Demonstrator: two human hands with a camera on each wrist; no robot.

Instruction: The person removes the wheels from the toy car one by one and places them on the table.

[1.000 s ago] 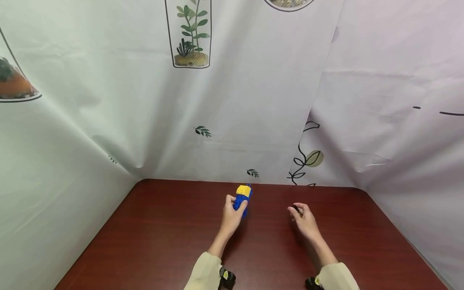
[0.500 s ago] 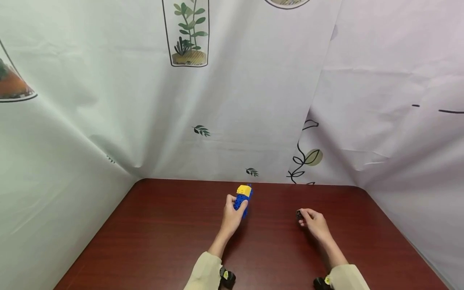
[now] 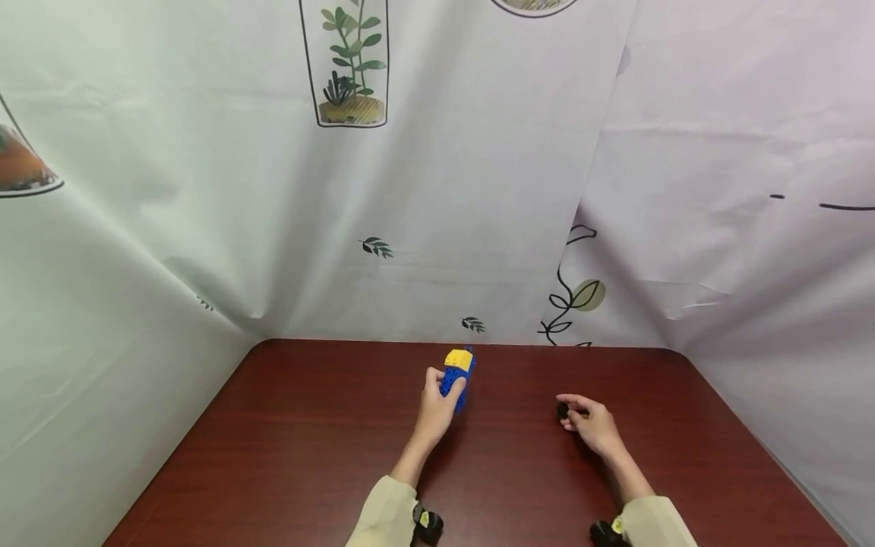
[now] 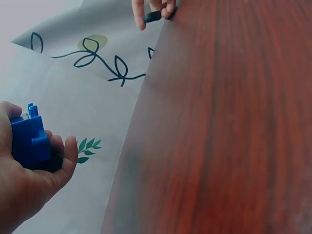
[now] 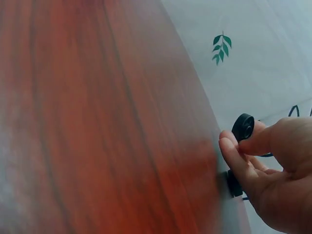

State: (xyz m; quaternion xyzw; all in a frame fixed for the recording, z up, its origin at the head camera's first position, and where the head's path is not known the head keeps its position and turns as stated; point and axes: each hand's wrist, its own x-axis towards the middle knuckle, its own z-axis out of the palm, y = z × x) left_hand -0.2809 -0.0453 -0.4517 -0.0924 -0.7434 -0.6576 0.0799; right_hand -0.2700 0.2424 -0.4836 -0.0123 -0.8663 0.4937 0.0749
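Note:
My left hand (image 3: 434, 414) grips a toy brick vehicle (image 3: 457, 376), blue with a yellow end, above the table. In the left wrist view the vehicle's blue end (image 4: 30, 141) shows small raised bits, and a dark part sits low against the fingers. To the right, my right hand (image 3: 598, 429) pinches a small black toy wheel (image 5: 243, 126) between thumb and fingertips. A second black piece (image 5: 234, 183) shows behind the fingers in the right wrist view, partly hidden by them. The hands are well apart.
Both hands are over a dark red-brown wooden table (image 3: 321, 441). White cloth (image 3: 437, 190) with printed plants hangs close behind its far edge and along both sides. Small black cameras (image 3: 428, 526) are strapped at the wrists, by the pale sleeves.
My right hand has moved right and slightly nearer, and its fingers have shifted round the black wheel. My left hand keeps its grip on the brick vehicle, nearly still.

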